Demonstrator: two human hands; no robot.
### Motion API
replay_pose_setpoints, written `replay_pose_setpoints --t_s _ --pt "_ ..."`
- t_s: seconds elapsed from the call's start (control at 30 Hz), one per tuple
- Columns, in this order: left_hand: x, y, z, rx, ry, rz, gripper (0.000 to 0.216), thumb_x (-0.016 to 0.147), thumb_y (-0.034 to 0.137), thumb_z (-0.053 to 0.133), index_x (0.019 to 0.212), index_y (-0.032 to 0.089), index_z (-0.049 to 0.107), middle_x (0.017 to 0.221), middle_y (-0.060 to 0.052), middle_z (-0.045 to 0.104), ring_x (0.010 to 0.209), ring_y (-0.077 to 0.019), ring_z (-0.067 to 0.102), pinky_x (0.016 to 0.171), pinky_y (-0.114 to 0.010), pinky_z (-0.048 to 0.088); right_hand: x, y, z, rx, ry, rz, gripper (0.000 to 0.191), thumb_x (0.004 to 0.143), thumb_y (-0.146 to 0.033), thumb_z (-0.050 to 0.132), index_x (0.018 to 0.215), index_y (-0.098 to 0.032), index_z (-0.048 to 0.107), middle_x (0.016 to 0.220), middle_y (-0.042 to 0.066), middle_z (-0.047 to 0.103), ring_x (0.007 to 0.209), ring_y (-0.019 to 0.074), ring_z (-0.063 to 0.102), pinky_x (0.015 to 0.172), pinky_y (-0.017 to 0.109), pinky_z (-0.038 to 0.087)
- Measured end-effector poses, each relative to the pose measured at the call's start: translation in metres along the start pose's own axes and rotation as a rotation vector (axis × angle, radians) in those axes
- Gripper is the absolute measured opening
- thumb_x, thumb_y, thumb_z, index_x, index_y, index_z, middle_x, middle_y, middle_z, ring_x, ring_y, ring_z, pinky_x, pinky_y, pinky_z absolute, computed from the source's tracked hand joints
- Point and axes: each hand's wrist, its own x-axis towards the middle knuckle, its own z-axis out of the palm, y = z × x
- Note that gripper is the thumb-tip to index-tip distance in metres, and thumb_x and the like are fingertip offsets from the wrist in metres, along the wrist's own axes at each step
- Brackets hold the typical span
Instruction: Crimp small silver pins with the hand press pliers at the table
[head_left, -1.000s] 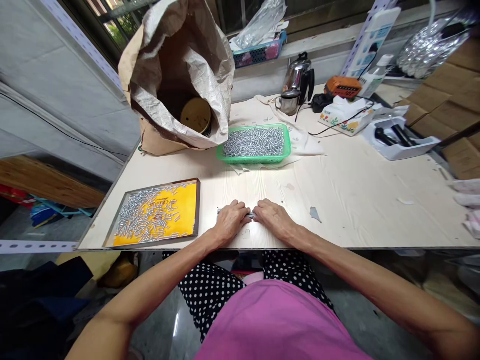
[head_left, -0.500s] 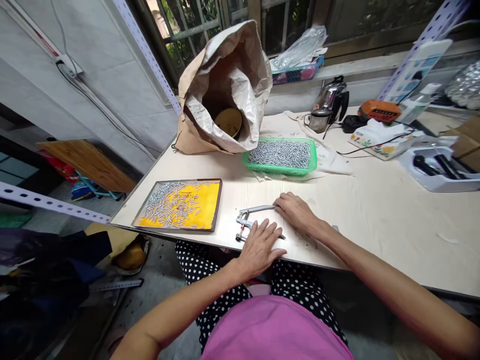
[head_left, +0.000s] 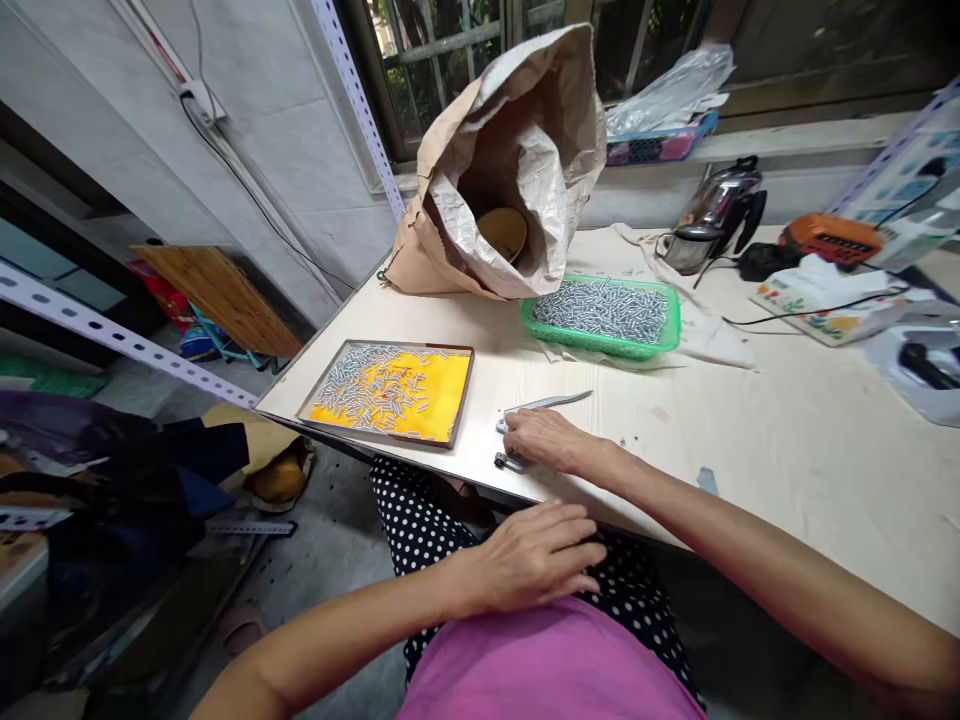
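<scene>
A silver plier-like hand tool [head_left: 546,402] lies near the front edge of the pale wooden table [head_left: 750,440]. My right hand [head_left: 551,441] lies over its middle with the fingers curled round it; one handle sticks out behind the hand and the jaws show at the left. Below the table edge, my left hand [head_left: 536,555] rests flat on my lap with the fingers stretched out and holds nothing. Left of the tool stands a yellow-bottomed tray [head_left: 442,395] strewn with small metal pins. Behind the tool, a green basket [head_left: 600,343] is full of the same pins.
A large open paper sack [head_left: 517,150] with a round tin inside stands at the back of the table. A steel kettle [head_left: 712,215], an orange device [head_left: 829,238], cables and a white holder [head_left: 915,365] fill the back right. Clutter lies on the floor at left.
My left hand has left the table and dropped to my lap. My right hand has slid left onto the tool. The view has swung further left.
</scene>
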Motion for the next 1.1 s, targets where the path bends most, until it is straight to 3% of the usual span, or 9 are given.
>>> replay_pose_setpoints --t_s 0.1,0.27,0.37,0.5,0.7,0.77,0.97,1.1 --pt "-0.025 0.000 -0.027 0.089 0.152 -0.069 0.020 0.096 0.026 0.054 0.108 0.014 0.066 0.106 -0.009 0.070 0.105 -0.0198 0.063 0.101 -0.035 0.048 -0.002 0.003 0.003 -0.076 -0.018 -0.046 0.016 0.089 -0.015 0.058 0.091 -0.019 0.072 0.096 0.008 0.066 0.091 0.0216 0.060 0.071 0.031 0.040" --pt "-0.047 -0.019 -0.061 0.174 0.294 -0.395 0.018 0.097 0.019 0.052 0.106 0.015 0.068 0.091 -0.007 0.069 0.084 -0.0171 0.062 0.078 -0.031 0.053 -0.001 0.001 0.004 -0.181 -0.021 -0.121 0.016 0.089 -0.014 0.057 0.095 -0.016 0.071 0.097 0.009 0.067 0.094 0.0229 0.062 0.076 0.033 0.042" --pt "-0.047 -0.023 -0.058 0.159 0.253 -0.455 0.020 0.098 0.022 0.051 0.104 0.017 0.069 0.091 -0.007 0.069 0.085 -0.0174 0.061 0.078 -0.031 0.053 0.000 0.000 0.006 -0.203 -0.016 -0.166 0.017 0.092 -0.015 0.054 0.090 -0.015 0.071 0.093 0.009 0.068 0.091 0.0224 0.062 0.076 0.034 0.042" --pt "-0.039 -0.031 -0.042 0.204 0.181 -0.524 0.022 0.099 0.025 0.049 0.103 0.018 0.070 0.094 -0.007 0.068 0.089 -0.0194 0.060 0.080 -0.033 0.052 -0.002 0.003 0.012 -0.154 0.090 -0.161 0.021 0.097 -0.016 0.046 0.097 -0.014 0.067 0.096 0.010 0.065 0.090 0.0203 0.059 0.077 0.033 0.041" --pt "-0.018 -0.056 -0.024 0.284 0.126 -0.623 0.022 0.098 0.023 0.049 0.100 0.017 0.070 0.094 -0.007 0.066 0.092 -0.0204 0.057 0.083 -0.032 0.050 -0.025 0.010 0.016 0.250 0.355 0.245 0.014 0.098 -0.020 0.047 0.104 -0.015 0.059 0.099 0.007 0.061 0.085 0.0160 0.058 0.072 0.027 0.042" --pt "-0.008 -0.063 -0.024 0.321 0.104 -0.723 0.022 0.098 0.025 0.050 0.096 0.017 0.070 0.093 -0.007 0.065 0.094 -0.0203 0.057 0.084 -0.030 0.048 -0.041 0.008 0.021 0.322 0.402 0.285 0.012 0.097 -0.023 0.051 0.102 -0.016 0.059 0.098 0.006 0.061 0.088 0.0171 0.057 0.076 0.028 0.043" --pt "0.025 -0.078 -0.036 0.313 -0.122 -1.063 0.025 0.091 0.040 0.060 0.091 0.017 0.071 0.100 -0.010 0.068 0.096 -0.0221 0.063 0.078 -0.029 0.046 -0.069 -0.005 0.054 0.209 0.378 0.376 0.034 0.091 -0.018 0.057 0.125 -0.017 0.054 0.106 0.010 0.061 0.097 0.0237 0.053 0.081 0.036 0.043" --pt "0.037 -0.089 -0.048 0.178 -0.278 -1.146 0.025 0.082 0.044 0.067 0.084 0.020 0.072 0.090 -0.008 0.072 0.091 -0.0247 0.067 0.071 -0.029 0.045 -0.062 -0.005 0.068 0.119 0.392 0.441 0.028 0.094 -0.014 0.049 0.120 -0.019 0.058 0.102 0.009 0.061 0.093 0.0236 0.052 0.078 0.035 0.041"
